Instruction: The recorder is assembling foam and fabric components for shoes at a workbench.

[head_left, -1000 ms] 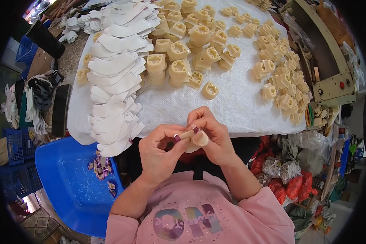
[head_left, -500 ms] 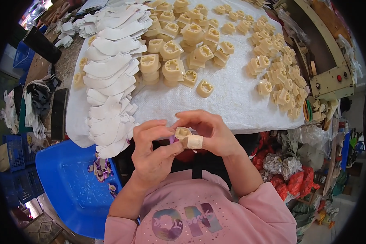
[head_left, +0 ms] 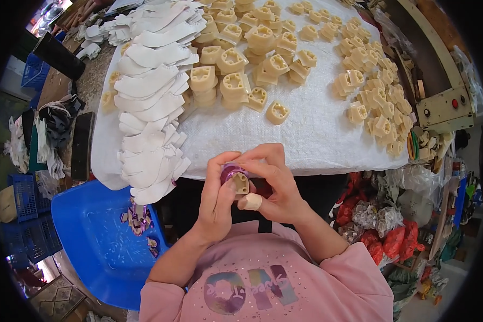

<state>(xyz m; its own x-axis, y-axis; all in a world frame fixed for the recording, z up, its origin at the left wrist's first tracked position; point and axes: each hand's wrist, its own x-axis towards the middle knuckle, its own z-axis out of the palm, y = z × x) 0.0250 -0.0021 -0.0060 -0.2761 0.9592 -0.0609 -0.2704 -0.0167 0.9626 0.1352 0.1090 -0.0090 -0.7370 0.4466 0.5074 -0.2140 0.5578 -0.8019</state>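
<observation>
Just in front of the table edge, both my hands are closed around a small beige hollow-ended plastic block (head_left: pixel 241 184), which looks like a shoe heel. A shiny purple strip (head_left: pixel 232 170) wraps its upper left side. My left hand (head_left: pixel 216 196) grips it from the left, the thumb against its end. My right hand (head_left: pixel 276 185) lays its fingers over the top of the purple strip, its beige-taped thumb just below the block. Part of the block is hidden by the fingers.
Overlapping white curved pieces (head_left: pixel 150 86) line the table's left side. Beige blocks (head_left: pixel 233 86) stand in the middle, with another pile (head_left: pixel 383 102) at right. A blue tub (head_left: pixel 99 247) holding purple-wrapped pieces (head_left: pixel 138 217) sits low left. A dark phone (head_left: pixel 82 145) lies beyond the cloth.
The block has been turned in my hands, and the purple strip now shows around its upper side. My right fingers have closed over it; my left hand has drawn in closer.
</observation>
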